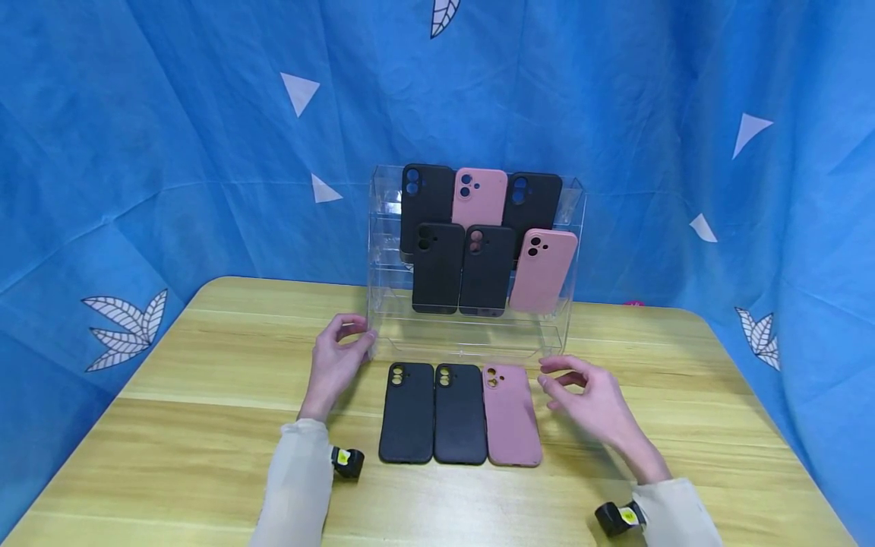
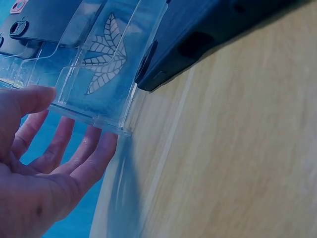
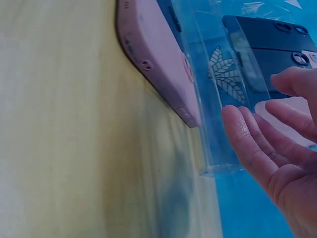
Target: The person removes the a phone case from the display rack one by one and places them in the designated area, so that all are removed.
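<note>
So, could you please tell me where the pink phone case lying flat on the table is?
In the head view, the pink phone case lies rightmost of three on the wooden table, beside a black phone case and near the right hand.

You worked at a light wooden table (image 1: 205, 395) with rounded corners and a pale grain running left to right. Behind it and to both sides hung a blue fabric backdrop (image 1: 171, 152), creased in places and printed with white triangles (image 1: 299, 91) and white leaf motifs (image 1: 126, 327). The light was even and soft, casting only faint shadows on the tabletop.
</note>
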Action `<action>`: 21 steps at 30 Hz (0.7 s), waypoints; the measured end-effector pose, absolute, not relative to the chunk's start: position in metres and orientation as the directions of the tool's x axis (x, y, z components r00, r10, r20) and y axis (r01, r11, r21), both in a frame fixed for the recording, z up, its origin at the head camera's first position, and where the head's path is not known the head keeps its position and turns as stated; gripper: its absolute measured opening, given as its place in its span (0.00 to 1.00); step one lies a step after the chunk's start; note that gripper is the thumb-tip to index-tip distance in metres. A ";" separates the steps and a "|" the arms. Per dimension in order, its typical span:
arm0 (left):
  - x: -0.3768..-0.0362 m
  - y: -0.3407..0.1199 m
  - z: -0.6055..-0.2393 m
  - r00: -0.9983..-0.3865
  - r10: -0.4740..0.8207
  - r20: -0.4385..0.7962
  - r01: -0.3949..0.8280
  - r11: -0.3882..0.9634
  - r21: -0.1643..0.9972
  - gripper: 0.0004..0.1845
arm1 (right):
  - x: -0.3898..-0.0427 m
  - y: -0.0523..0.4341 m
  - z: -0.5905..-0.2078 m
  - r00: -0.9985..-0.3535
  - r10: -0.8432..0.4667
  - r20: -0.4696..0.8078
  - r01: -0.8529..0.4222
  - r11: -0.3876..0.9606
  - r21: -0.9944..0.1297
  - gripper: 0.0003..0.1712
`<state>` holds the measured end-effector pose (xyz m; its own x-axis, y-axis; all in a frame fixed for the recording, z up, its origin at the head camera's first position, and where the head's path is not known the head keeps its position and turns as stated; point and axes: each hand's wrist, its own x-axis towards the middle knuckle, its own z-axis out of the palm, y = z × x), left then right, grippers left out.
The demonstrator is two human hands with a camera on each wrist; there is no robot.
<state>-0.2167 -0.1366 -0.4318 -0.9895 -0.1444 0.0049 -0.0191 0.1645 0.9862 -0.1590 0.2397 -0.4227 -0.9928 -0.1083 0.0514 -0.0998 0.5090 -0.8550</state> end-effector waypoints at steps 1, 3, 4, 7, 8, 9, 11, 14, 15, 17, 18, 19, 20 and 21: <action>-0.217 -0.136 -0.432 -0.990 -0.144 0.005 -0.018 0.164 0.986 0.15 | -0.160 0.240 -0.422 -0.992 -0.106 0.064 -0.109 0.505 -0.856 0.20; -0.216 -0.136 -0.431 -0.989 -0.144 0.006 -0.018 0.164 0.986 0.15 | -0.162 0.241 -0.420 -0.991 -0.100 0.087 -0.125 0.498 -0.858 0.20; -0.216 -0.136 -0.431 -0.989 -0.144 0.007 -0.017 0.164 0.986 0.15 | -0.163 0.242 -0.419 -0.990 -0.097 0.099 -0.134 0.492 -0.860 0.20; -0.216 -0.137 -0.432 -0.990 -0.143 0.005 -0.019 0.161 0.987 0.16 | -0.166 0.244 -0.415 -0.986 -0.091 0.136 -0.163 0.486 -0.858 0.20; -0.217 -0.137 -0.432 -0.990 -0.143 0.005 -0.018 0.161 0.987 0.16 | -0.167 0.244 -0.413 -0.985 -0.089 0.147 -0.171 0.483 -0.858 0.19; -0.217 -0.137 -0.432 -0.990 -0.143 0.006 -0.018 0.161 0.987 0.16 | -0.168 0.244 -0.411 -0.984 -0.086 0.159 -0.180 0.482 -0.858 0.19; -0.217 -0.137 -0.433 -0.990 -0.143 0.007 -0.016 0.164 0.986 0.16 | -0.170 0.245 -0.408 -0.980 -0.079 0.185 -0.200 0.476 -0.856 0.18; -0.218 -0.138 -0.433 -0.989 -0.145 0.010 -0.015 0.171 0.985 0.15 | -0.175 0.246 -0.403 -0.973 -0.068 0.223 -0.229 0.460 -0.858 0.18; -0.218 -0.138 -0.434 -0.989 -0.145 0.011 -0.015 0.175 0.985 0.15 | -0.176 0.246 -0.401 -0.969 -0.063 0.238 -0.240 0.459 -0.855 0.17; -0.219 -0.138 -0.434 -0.989 -0.145 0.009 -0.017 0.179 0.984 0.15 | -0.179 0.247 -0.398 -0.961 -0.052 0.272 -0.265 0.456 -0.850 0.17; -0.219 -0.138 -0.434 -0.989 -0.145 0.007 -0.020 0.179 0.984 0.15 | -0.181 0.247 -0.396 -0.956 -0.045 0.288 -0.276 0.461 -0.844 0.17; -0.219 -0.138 -0.434 -0.990 -0.144 0.006 -0.021 0.182 0.983 0.15 | -0.182 0.247 -0.394 -0.951 -0.037 0.306 -0.287 0.472 -0.834 0.17; -0.218 -0.138 -0.434 -0.990 -0.144 0.005 -0.022 0.183 0.983 0.16 | -0.184 0.247 -0.392 -0.946 -0.026 0.324 -0.296 0.482 -0.825 0.17; -0.218 -0.138 -0.434 -0.990 -0.144 0.003 -0.023 0.182 0.983 0.16 | -0.186 0.248 -0.390 -0.940 -0.015 0.340 -0.304 0.490 -0.817 0.17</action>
